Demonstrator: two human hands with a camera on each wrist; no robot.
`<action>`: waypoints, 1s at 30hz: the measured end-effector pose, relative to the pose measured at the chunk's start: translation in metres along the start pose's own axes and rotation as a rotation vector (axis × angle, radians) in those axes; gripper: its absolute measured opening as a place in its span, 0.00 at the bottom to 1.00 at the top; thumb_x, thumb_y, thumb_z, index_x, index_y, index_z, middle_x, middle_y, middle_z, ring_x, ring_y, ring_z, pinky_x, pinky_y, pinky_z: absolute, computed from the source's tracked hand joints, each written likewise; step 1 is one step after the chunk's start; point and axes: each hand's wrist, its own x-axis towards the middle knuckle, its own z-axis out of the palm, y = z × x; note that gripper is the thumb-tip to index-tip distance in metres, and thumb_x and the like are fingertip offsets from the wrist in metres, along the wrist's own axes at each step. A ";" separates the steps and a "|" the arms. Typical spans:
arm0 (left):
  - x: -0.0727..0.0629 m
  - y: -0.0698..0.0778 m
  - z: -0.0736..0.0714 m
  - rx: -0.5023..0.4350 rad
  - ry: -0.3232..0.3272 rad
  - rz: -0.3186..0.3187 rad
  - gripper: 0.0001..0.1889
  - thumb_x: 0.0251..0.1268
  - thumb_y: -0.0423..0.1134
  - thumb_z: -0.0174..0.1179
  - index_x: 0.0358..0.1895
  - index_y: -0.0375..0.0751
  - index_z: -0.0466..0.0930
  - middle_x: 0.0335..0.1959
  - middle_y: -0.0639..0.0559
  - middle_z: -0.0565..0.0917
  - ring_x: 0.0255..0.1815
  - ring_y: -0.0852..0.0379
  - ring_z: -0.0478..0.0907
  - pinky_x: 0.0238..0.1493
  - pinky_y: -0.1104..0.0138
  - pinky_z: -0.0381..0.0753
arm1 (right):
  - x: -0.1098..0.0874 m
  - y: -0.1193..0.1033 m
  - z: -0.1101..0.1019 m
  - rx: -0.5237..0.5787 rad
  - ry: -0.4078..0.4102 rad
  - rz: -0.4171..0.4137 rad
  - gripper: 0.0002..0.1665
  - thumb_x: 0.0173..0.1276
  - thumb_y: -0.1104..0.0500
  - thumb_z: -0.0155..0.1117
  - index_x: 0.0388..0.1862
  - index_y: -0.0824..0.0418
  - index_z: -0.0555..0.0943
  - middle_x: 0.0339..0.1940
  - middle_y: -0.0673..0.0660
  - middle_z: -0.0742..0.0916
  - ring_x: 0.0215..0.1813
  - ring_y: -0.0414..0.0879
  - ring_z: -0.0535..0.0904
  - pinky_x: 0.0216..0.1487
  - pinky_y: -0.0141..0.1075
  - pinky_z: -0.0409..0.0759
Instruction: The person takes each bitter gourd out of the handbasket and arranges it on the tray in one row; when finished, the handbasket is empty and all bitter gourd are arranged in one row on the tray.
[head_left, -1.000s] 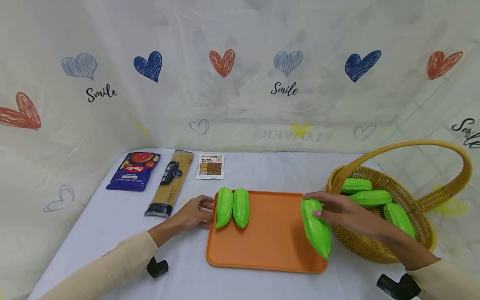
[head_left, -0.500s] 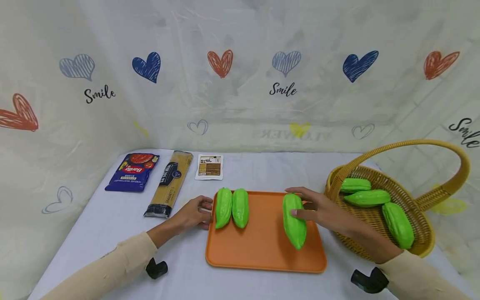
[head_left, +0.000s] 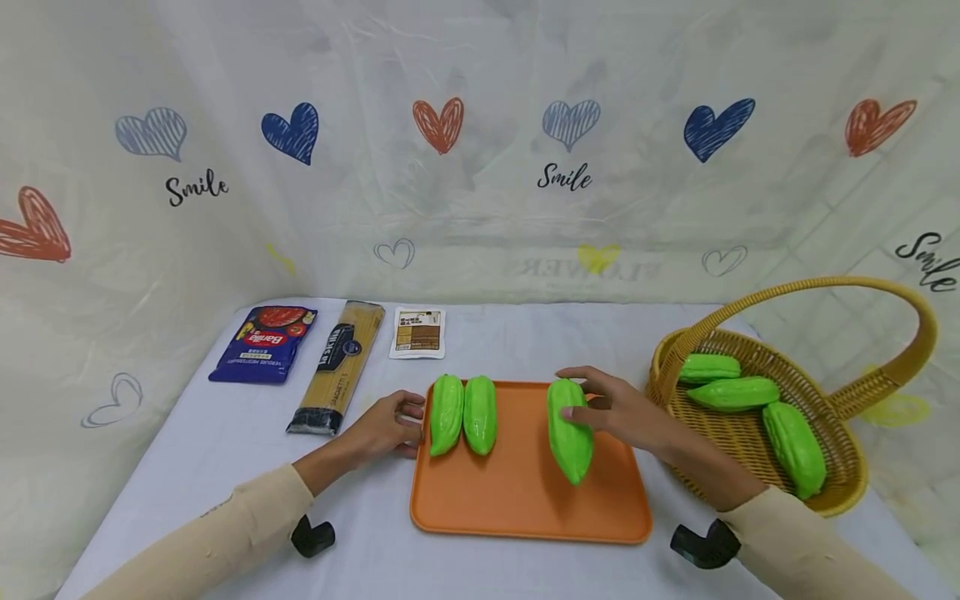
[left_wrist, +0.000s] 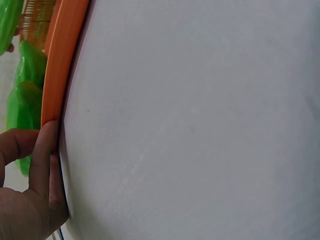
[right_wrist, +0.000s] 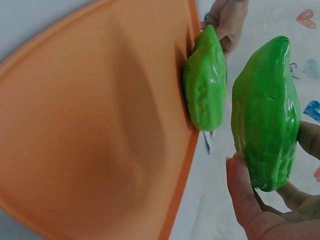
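Note:
A glossy green bitter melon (head_left: pixel 571 433) is pinched between the thumb and fingers of my right hand (head_left: pixel 622 408), above the right half of an orange tray (head_left: pixel 517 500). The right wrist view shows this held bitter melon (right_wrist: pixel 266 115) upright, its pointed end up, apart from the tray. Two more bitter melons lie side by side at the tray's left end: the outer melon (head_left: pixel 447 415) and the inner melon (head_left: pixel 480 415). My left hand (head_left: pixel 386 427) rests its fingertips against the tray's left rim. In the left wrist view the fingers (left_wrist: pixel 45 145) touch the outer wall.
To the right stands a wicker basket (head_left: pixel 847 479) with a tall handle, holding several bitter melons (head_left: pixel 795 450). A blue Barilla pouch (head_left: pixel 262 344), a spaghetti pack (head_left: pixel 337 367) and a small white-and-brown packet (head_left: pixel 417 333) lie at the back left of the white-covered table.
My right hand has carried the bitter melon leftward from the tray's right edge, further over the tray. The left hand has stayed at the rim.

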 end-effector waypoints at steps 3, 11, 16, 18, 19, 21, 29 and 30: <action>0.001 0.001 0.000 -0.005 0.007 -0.007 0.33 0.57 0.27 0.63 0.68 0.33 0.65 0.57 0.39 0.74 0.47 0.51 0.82 0.41 0.60 0.91 | 0.005 -0.002 0.002 0.006 -0.003 0.008 0.37 0.71 0.48 0.65 0.75 0.53 0.64 0.60 0.64 0.80 0.52 0.50 0.84 0.53 0.43 0.86; 0.002 0.001 0.000 -0.009 0.030 -0.020 0.33 0.56 0.26 0.64 0.67 0.34 0.67 0.56 0.40 0.75 0.46 0.51 0.82 0.40 0.60 0.91 | 0.018 -0.001 0.010 0.051 -0.016 -0.006 0.33 0.73 0.50 0.64 0.73 0.53 0.67 0.57 0.64 0.81 0.52 0.51 0.83 0.53 0.43 0.87; 0.002 0.000 0.001 -0.005 0.023 -0.018 0.33 0.56 0.26 0.64 0.68 0.34 0.66 0.57 0.39 0.74 0.47 0.51 0.82 0.41 0.60 0.91 | 0.025 0.000 0.013 0.030 -0.025 -0.023 0.36 0.71 0.51 0.66 0.73 0.57 0.67 0.56 0.65 0.81 0.52 0.52 0.83 0.51 0.42 0.87; 0.002 0.000 0.001 0.000 0.024 -0.015 0.33 0.56 0.26 0.64 0.68 0.34 0.66 0.57 0.39 0.74 0.47 0.51 0.82 0.41 0.60 0.91 | 0.027 -0.001 0.014 0.020 -0.031 -0.025 0.37 0.69 0.51 0.67 0.73 0.58 0.67 0.56 0.65 0.81 0.52 0.52 0.84 0.50 0.41 0.86; 0.002 0.000 0.001 0.000 0.025 -0.015 0.33 0.56 0.26 0.64 0.68 0.34 0.66 0.57 0.39 0.74 0.46 0.51 0.82 0.41 0.60 0.91 | 0.029 -0.001 0.015 0.017 -0.034 -0.017 0.37 0.69 0.52 0.68 0.73 0.58 0.67 0.56 0.65 0.81 0.52 0.53 0.84 0.50 0.41 0.86; 0.002 -0.001 0.002 0.004 0.027 -0.016 0.33 0.56 0.27 0.64 0.68 0.34 0.67 0.57 0.40 0.75 0.46 0.52 0.82 0.40 0.60 0.91 | 0.032 -0.001 0.016 0.021 -0.043 0.000 0.37 0.68 0.52 0.69 0.73 0.57 0.68 0.55 0.65 0.81 0.51 0.53 0.84 0.50 0.41 0.86; 0.001 -0.001 0.001 -0.013 0.029 -0.009 0.33 0.56 0.26 0.64 0.68 0.33 0.67 0.57 0.39 0.74 0.47 0.51 0.81 0.41 0.60 0.91 | 0.048 0.000 0.022 0.003 -0.046 0.078 0.39 0.68 0.52 0.69 0.75 0.56 0.66 0.57 0.64 0.81 0.46 0.49 0.84 0.48 0.41 0.86; 0.001 0.000 0.001 -0.011 0.027 -0.007 0.33 0.56 0.27 0.64 0.68 0.34 0.67 0.57 0.39 0.74 0.47 0.51 0.81 0.41 0.60 0.91 | 0.050 0.001 0.022 -0.004 -0.047 0.085 0.39 0.68 0.52 0.68 0.75 0.56 0.66 0.58 0.64 0.80 0.47 0.49 0.84 0.49 0.41 0.86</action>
